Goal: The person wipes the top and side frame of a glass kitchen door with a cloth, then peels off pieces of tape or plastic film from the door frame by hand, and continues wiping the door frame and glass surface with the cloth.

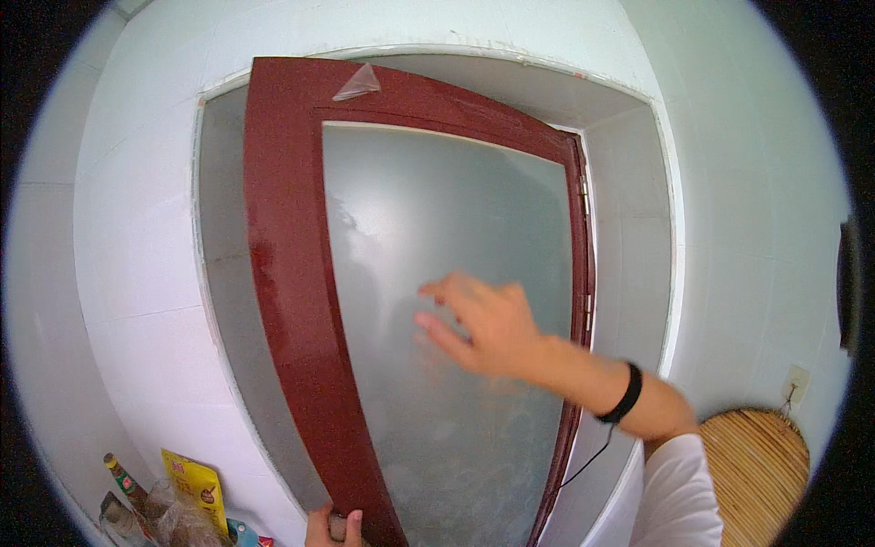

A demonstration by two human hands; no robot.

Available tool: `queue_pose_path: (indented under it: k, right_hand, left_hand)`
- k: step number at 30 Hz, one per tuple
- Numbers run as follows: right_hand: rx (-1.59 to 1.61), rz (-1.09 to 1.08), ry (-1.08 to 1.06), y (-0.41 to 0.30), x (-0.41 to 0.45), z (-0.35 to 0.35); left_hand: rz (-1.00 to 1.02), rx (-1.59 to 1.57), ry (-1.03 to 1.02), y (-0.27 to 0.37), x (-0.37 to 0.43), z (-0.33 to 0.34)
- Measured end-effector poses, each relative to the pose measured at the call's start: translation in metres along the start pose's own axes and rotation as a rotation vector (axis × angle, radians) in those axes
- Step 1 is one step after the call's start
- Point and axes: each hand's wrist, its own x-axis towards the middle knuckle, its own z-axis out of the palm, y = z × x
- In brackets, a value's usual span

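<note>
A dark red door (284, 205) with a frosted glass panel (451, 219) stands partly swung out of its recess. At the bottom of the picture, my left hand (332, 530) grips the door's free edge, around a small brownish part that may be a knob. My right hand (489, 321), blurred, is in front of the glass with thumb and fingers apart and nothing seen between them; whether it touches the glass I cannot tell. A black band (623, 393) with a thin cord circles my right forearm. Clear film (359, 83) hangs on the top rail.
Hinges (585, 195) hold the door's right side. At lower left stand a glass bottle (124, 478), a yellow packet (198, 489) bearing writing and a crumpled clear plastic bag (181, 516). A round slatted board (755, 465) hangs on the right wall, beneath a switch plate (796, 383).
</note>
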Motion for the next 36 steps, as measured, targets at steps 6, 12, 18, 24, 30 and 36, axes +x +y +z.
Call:
queue_pose_path:
  k: [6,12,18,24,30,36]
  right_hand:
    - [-0.378,-0.124,0.204,0.056,0.115,-0.009]
    - [-0.458,-0.007,0.227,0.058,0.208,-0.015]
    - [-0.459,0.270,0.014,0.042,0.243,-0.001]
    - [-0.289,0.322,0.047,0.054,0.242,-0.004]
    - [-0.199,0.251,0.207,0.063,0.232,0.009]
    - [-0.295,0.102,0.259,0.083,0.222,0.020]
  left_hand:
    - [0.020,0.008,0.010,0.013,0.006,0.001]
    - [0.055,0.057,0.006,0.012,0.009,0.003]
    - [0.014,0.009,0.006,0.023,0.012,-0.002]
    - [0.057,0.012,0.033,0.034,0.009,0.003]
    - [-0.086,-0.013,0.071,0.032,0.001,0.010]
    - [0.193,0.165,0.122,0.022,0.005,0.012]
